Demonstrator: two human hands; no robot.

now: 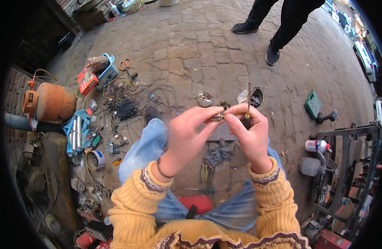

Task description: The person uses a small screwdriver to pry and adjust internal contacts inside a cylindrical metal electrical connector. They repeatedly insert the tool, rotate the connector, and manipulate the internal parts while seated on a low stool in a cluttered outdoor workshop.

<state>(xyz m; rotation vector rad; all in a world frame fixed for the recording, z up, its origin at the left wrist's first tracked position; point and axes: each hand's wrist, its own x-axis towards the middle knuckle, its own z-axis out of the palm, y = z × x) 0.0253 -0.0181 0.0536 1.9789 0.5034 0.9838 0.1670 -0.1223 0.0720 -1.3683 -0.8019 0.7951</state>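
Note:
My left hand (186, 132) pinches a small metal part (217, 118), brass or steel in colour, between thumb and fingertips. Its exact kind is too small to make out. My right hand (254, 135) is closed around the dark handle of a screwdriver (248, 98), whose shaft points up and away from me. The thumb and forefinger of that hand meet the other end of the small part. Just beyond my fingers are a clear dish of small pieces (205, 98) and a round tin (257, 98) with metal bits inside.
Between my knees lie a dark rag (219, 153), yellow-handled pliers (204, 172) and a red seat (196, 203). Tangled wires (124, 97) and an orange gas cylinder (56, 101) are on the left. A metal rack (352, 132) stands right. Another person's legs (288, 25) are at the far right.

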